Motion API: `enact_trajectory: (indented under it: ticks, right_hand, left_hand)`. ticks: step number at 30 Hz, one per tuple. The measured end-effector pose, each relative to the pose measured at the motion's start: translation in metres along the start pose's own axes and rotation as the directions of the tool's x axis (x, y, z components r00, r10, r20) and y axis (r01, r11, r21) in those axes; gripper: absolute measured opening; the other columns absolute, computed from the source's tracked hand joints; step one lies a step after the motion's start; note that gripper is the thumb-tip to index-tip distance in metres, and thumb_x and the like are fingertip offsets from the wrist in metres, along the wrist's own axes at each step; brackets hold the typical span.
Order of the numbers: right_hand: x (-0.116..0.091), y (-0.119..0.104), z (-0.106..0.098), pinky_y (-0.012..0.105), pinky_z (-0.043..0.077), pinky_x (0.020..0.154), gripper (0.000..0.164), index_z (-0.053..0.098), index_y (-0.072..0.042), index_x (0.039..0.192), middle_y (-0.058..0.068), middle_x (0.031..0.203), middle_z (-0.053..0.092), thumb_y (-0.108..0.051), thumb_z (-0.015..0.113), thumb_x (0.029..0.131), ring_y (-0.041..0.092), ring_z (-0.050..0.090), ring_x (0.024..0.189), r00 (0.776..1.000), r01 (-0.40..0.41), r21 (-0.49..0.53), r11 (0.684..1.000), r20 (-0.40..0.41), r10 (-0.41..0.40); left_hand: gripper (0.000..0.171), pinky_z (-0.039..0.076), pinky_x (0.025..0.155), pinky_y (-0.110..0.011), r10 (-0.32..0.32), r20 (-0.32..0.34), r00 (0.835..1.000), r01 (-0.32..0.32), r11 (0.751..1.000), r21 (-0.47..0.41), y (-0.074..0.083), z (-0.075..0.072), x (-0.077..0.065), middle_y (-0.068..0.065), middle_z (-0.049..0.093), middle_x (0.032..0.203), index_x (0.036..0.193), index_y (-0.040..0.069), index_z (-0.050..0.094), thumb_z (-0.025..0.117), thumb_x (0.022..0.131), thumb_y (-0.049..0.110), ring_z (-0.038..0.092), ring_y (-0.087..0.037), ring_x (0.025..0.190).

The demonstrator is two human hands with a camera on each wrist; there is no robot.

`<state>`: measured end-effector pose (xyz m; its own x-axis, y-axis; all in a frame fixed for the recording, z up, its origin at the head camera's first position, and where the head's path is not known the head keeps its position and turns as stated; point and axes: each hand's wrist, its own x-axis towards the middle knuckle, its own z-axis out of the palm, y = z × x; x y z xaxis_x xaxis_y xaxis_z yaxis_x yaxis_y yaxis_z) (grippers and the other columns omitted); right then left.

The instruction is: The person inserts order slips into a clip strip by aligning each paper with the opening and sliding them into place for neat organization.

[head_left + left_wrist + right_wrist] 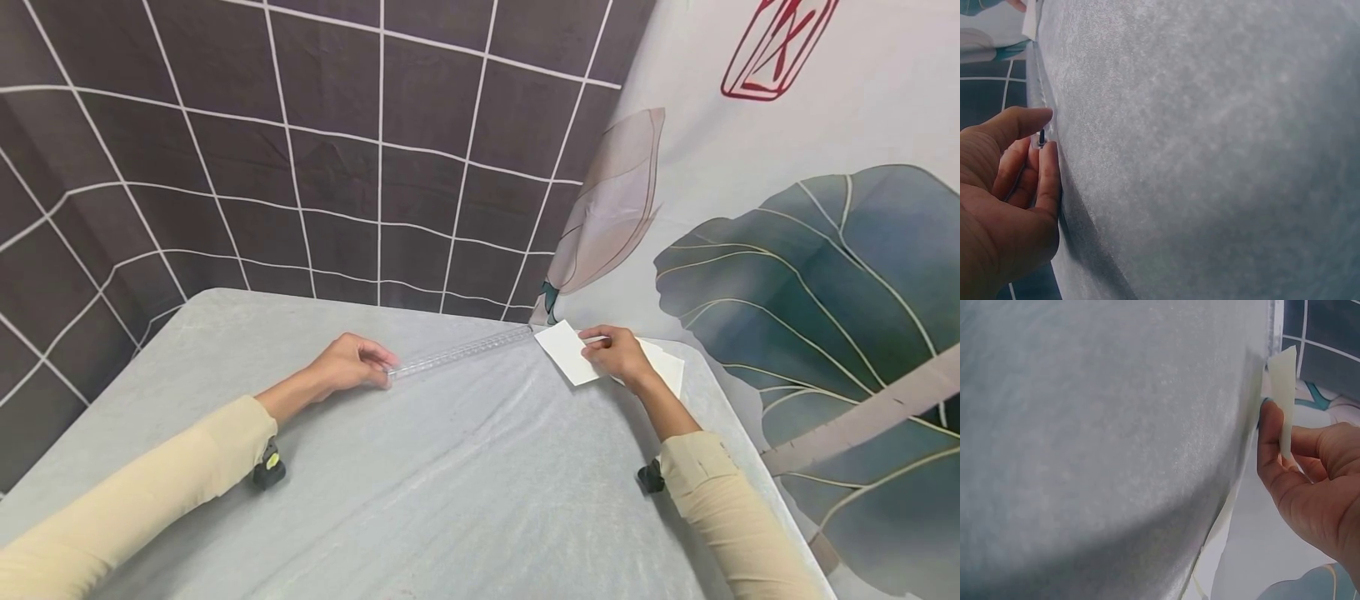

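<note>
A long clear plastic strip (461,353), ruler-like with a repeating pattern along it, lies slantwise across the back of the table. My left hand (351,363) pinches its left end between thumb and fingers; in the left wrist view the strip (1042,94) runs away from the fingertips. At the strip's far end, my right hand (617,354) holds a white paper card (564,352) between thumb and fingers, tilted up off the cloth in the right wrist view. More white paper (667,365) lies beneath and beside the right hand, partly hidden by it.
A grey cloth (450,500) covers the table. Behind it hangs a dark curtain with white grid lines (322,167); on the right, a white curtain with a large leaf print (810,275) meets the table's edge. Dark wrist cameras sit under both sleeves.
</note>
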<state>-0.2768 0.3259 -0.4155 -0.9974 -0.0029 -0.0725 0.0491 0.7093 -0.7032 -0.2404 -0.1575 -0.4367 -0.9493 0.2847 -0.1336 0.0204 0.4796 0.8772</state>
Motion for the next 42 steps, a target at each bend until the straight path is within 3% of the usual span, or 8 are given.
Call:
enact_trajectory:
  ticks: [9,25,36,42]
  right_hand:
    - [0.003,0.002,0.005,0.023,0.049,0.084,0.039,0.070,0.007,0.143,0.031,0.127,0.078,-0.004,0.071,0.106,0.035,0.074,0.115,1.000,0.007,0.007,1.000,0.000,-0.007]
    - [0.004,-0.005,0.007,0.027,0.049,0.087,0.040,0.071,0.005,0.143,0.030,0.129,0.078,-0.008,0.071,0.106,0.039,0.073,0.118,1.000,0.005,-0.030,1.000,-0.002,-0.005]
    - [0.005,-0.008,0.009,0.049,0.054,0.106,0.040,0.070,0.005,0.145,0.031,0.134,0.076,-0.008,0.069,0.107,0.043,0.070,0.123,1.000,-0.021,-0.029,0.999,0.013,0.021]
    - [0.008,-0.008,0.012,0.054,0.052,0.113,0.039,0.070,0.006,0.143,0.032,0.134,0.075,-0.007,0.069,0.107,0.046,0.069,0.127,1.000,-0.024,-0.020,1.000,0.013,0.025]
  left_hand:
    - [0.043,0.055,0.081,-0.021,0.005,0.002,1.000,-0.005,1.000,-0.005,0.000,0.000,0.000,-0.012,0.083,0.108,0.123,-0.004,0.083,0.088,0.081,-0.001,0.066,-0.010,0.092]
    - [0.043,0.056,0.081,-0.020,0.003,0.007,1.000,-0.003,1.000,-0.018,-0.001,-0.001,0.001,-0.010,0.084,0.108,0.123,-0.005,0.082,0.088,0.080,-0.002,0.067,-0.009,0.092]
    - [0.044,0.055,0.082,-0.020,0.001,0.009,1.000,0.000,1.000,-0.012,0.000,-0.001,0.000,-0.009,0.084,0.108,0.123,-0.004,0.083,0.088,0.080,-0.001,0.067,-0.008,0.092]
    - [0.043,0.055,0.082,-0.021,-0.001,0.011,1.000,0.001,1.000,-0.012,-0.001,-0.001,0.001,-0.008,0.084,0.107,0.123,-0.004,0.083,0.088,0.080,-0.001,0.067,-0.009,0.092]
